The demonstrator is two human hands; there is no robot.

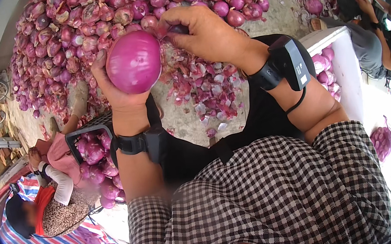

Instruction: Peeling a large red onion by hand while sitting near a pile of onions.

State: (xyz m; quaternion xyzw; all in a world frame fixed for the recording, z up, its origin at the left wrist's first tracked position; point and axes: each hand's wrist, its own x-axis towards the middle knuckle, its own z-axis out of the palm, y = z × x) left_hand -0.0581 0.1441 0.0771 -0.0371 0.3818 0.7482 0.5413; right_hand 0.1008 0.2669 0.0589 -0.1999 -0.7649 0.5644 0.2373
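My left hand (113,86) is wrapped round a large peeled red onion (134,62), glossy and purple. Close at the onion's right side, my right hand (200,31) is closed in a pinch. A reddish flake of onion skin (161,31) shows at its fingertips, beside the onion. Something small and dark sits between the thumb and forefinger; I cannot make out what it is. Below the hands, loose onion skins (208,87) lie on the concrete floor between my knees.
A big heap of unpeeled onions (60,46) spreads ahead. Left of me stands a dark crate (73,135) of peeled onions; at right, a white foam box (344,58) holds more. One person (58,191) sits at left, another (379,41) at far right. A netted bundle (383,140) lies lower right.
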